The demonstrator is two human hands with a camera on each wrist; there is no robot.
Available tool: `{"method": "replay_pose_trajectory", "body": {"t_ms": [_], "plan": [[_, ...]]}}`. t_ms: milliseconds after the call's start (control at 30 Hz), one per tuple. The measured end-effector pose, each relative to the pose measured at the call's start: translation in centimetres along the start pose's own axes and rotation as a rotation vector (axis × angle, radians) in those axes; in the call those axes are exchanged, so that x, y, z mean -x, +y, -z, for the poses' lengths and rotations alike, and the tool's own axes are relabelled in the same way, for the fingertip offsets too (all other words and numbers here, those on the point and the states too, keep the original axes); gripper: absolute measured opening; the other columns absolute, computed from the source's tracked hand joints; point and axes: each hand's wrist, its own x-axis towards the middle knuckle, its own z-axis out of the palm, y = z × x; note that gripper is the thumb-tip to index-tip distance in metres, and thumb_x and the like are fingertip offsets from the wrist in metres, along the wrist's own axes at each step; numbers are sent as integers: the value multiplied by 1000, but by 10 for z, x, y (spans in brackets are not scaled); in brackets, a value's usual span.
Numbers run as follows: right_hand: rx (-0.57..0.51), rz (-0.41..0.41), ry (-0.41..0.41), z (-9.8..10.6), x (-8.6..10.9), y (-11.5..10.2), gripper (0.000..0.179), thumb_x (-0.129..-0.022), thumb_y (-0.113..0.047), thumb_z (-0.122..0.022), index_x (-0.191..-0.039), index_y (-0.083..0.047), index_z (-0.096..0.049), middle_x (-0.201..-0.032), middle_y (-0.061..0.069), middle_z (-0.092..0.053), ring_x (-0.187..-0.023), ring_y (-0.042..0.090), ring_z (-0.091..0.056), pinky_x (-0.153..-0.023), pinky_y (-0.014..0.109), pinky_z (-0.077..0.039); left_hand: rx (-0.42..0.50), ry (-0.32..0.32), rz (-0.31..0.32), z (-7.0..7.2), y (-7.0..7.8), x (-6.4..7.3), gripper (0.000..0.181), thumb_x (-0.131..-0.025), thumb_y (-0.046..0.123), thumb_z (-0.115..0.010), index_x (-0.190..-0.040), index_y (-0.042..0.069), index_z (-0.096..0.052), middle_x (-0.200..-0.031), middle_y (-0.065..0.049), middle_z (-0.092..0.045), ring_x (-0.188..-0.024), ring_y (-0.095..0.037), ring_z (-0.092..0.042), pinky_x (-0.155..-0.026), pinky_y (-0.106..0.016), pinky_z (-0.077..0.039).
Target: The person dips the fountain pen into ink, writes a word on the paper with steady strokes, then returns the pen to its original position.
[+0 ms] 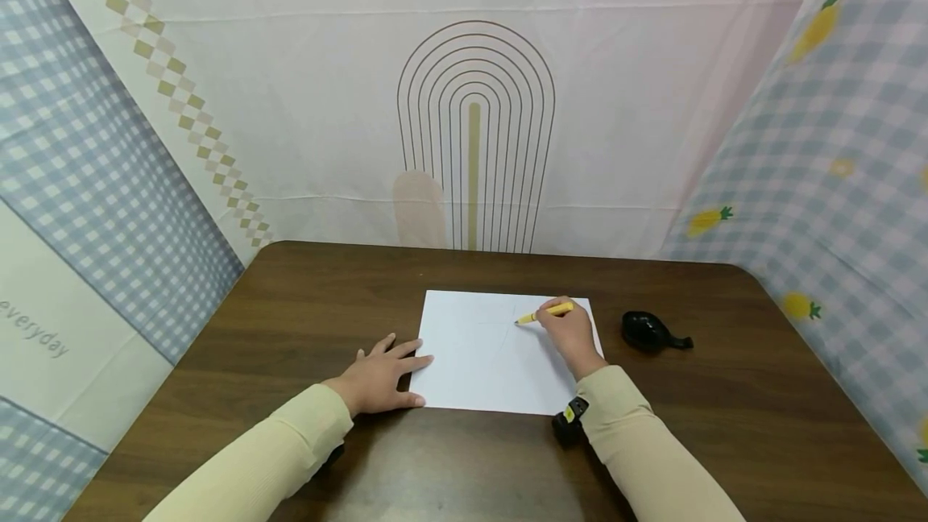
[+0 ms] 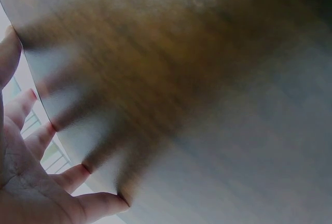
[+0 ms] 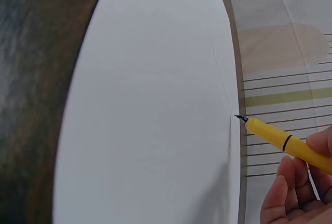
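Note:
A sheet of white paper (image 1: 464, 361) lies on the brown table, with a few faint thin lines on its upper right part. My right hand (image 1: 569, 337) pinches a yellow fountain pen (image 1: 560, 308) between thumb and fingers. In the right wrist view, the dark nib of the pen (image 3: 285, 142) is at the end of a thin line; whether it touches the paper I cannot tell. My left hand (image 1: 380, 377), fingers spread and straight, rests at the paper's left edge, with some fingertips over the sheet. The left wrist view shows that hand (image 2: 36, 182) with its fingertips against the tabletop.
To the right of the paper lies a glossy black bulb-shaped object (image 1: 645, 331) with a narrow neck. The brown table (image 1: 312, 288) reaches back to a white patterned cloth (image 1: 326, 119). Checked blue cloths (image 1: 834, 184) hang at both sides.

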Motion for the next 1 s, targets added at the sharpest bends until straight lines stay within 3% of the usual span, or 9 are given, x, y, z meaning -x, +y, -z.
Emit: {"method": "replay_pose_trajectory", "body": {"t_ms": [367,1000], "plan": [[-22,31,17,-4,0,0,15,-88,-13,-63,-97,-1,-64,-97,13,-58,-78,18,-47,-65,24,-40,-4,1,-6,0,-1,-1,64,-86,47,-69,-143,26,-51,-155,-3,-34,-143,-45,-20,-95,-78,-24],[95,33,-7,4,4,-4,15,-88,-16,-60,-96,-3,-61,-89,10,-56,-72,17,-47,-61,26,-39,-6,4,6,-2,0,-1,64,-85,47,-70,-142,26,-51,-155,-2,-34,-143,-44,-20,-95,-78,-24]]}}
